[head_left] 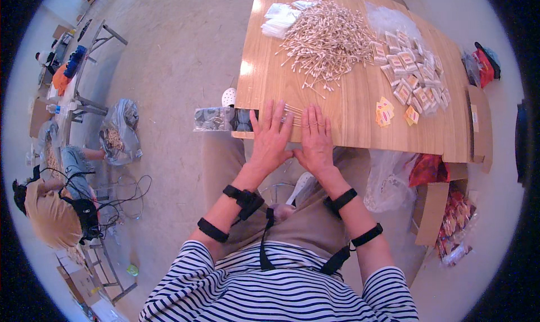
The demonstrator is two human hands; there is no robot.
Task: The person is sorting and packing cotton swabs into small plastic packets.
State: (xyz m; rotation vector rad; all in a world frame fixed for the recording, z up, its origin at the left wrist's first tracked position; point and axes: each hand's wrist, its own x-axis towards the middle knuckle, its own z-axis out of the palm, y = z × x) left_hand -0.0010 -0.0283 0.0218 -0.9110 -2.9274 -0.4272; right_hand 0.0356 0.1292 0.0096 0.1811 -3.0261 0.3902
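Observation:
My left hand [271, 139] lies flat at the near edge of the wooden table [264, 80], its fingers stretched out. Beside it, my right hand [316, 139] also rests flat, fingers straight and close together; the two thumbs meet or nearly meet. A small row of cotton swabs [293, 113] lies between the hands, partly hidden by the fingers. Farther back is a big loose heap of cotton swabs [332, 38]. To its right sit many small filled packs of swabs [413, 71], with orange-yellow paper cards [385, 111] in front of them.
Clear plastic bags [279, 23] lie at the heap's left, and more clear plastic [394, 19] is behind the packs. A cardboard box [430, 212] and a plastic bag [388, 184] are below the table at right. Another person [56, 209] sits at far left near a bench.

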